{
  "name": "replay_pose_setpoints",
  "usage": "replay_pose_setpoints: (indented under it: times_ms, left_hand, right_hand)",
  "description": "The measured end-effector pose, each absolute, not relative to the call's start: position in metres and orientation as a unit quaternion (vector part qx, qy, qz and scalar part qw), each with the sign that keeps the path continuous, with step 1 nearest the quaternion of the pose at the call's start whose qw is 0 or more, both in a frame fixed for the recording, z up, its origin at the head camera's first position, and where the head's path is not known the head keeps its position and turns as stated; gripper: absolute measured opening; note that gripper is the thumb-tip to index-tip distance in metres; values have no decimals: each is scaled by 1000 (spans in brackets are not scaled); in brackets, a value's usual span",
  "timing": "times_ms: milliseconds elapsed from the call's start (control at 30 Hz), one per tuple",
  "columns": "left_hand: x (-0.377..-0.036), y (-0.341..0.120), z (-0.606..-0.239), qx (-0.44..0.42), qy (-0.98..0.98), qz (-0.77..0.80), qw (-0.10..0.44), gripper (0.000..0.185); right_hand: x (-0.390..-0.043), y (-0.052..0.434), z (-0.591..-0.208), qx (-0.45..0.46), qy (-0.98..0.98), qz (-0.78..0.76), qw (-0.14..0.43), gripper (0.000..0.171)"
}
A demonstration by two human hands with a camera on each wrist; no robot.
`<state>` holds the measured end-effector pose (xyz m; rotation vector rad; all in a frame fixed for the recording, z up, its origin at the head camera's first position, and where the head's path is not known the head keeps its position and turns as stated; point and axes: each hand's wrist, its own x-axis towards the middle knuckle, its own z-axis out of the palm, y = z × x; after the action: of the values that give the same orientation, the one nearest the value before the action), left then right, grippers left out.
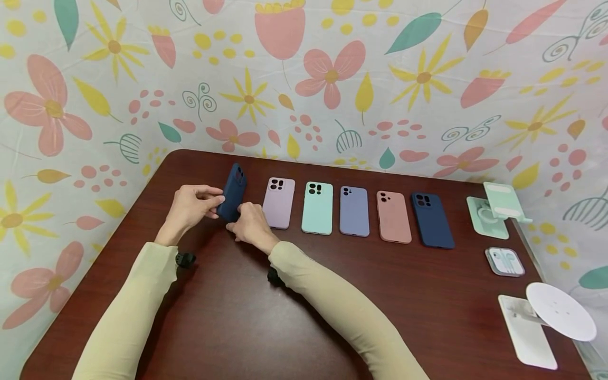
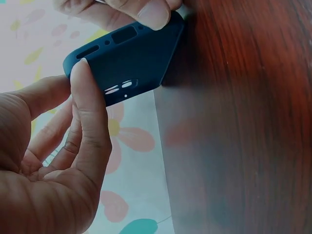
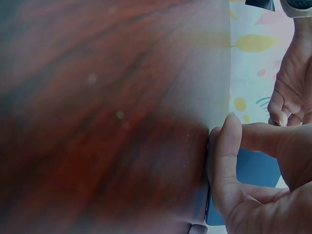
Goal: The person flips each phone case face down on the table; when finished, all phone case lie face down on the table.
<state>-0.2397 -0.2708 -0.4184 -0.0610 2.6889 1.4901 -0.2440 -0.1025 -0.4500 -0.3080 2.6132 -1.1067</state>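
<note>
We find one container — a small clear plastic box (image 1: 505,262) at the table's right edge with white earphones inside; no writing on it or elsewhere is readable. Our left hand (image 1: 191,206) pinches the dark navy silicone phone case (image 1: 232,192) by its edge, thumb and fingertips (image 2: 87,92) curled against it. Our right hand (image 1: 252,226) grips the case's lower end, thumb (image 3: 225,146) pressed along it. The case stands tilted on its end at the left of the dark red-brown wooden table (image 1: 304,316) — just beside a lilac phone case (image 1: 278,202) that starts a flat row of five.
</note>
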Motion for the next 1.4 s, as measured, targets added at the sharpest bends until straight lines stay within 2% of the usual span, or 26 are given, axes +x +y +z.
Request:
replay_pose_setpoints:
  times_ms: [367, 600, 933, 1167, 1400]
  left_hand:
    - [-237, -281, -420, -36, 875, 483, 27, 32]
    - [-236, -284, -421, -42, 872, 487, 26, 31]
    - [-236, -289, -425, -44, 871, 487, 37, 32]
    - [-237, -290, -430, -53, 872, 484, 43, 31]
    - [-237, -293, -432, -66, 874, 477, 56, 31]
  right_hand:
    - [-244, -103, -450, -104, 908, -376, 149, 48]
    - [-245, -103, -450, -96, 908, -381, 148, 54]
    - [-244, -103, -451, -87, 906, -386, 152, 48]
    - [-243, -104, -451, -82, 910, -378, 146, 33]
    - [-243, -104, -451, -71, 904, -393, 152, 32]
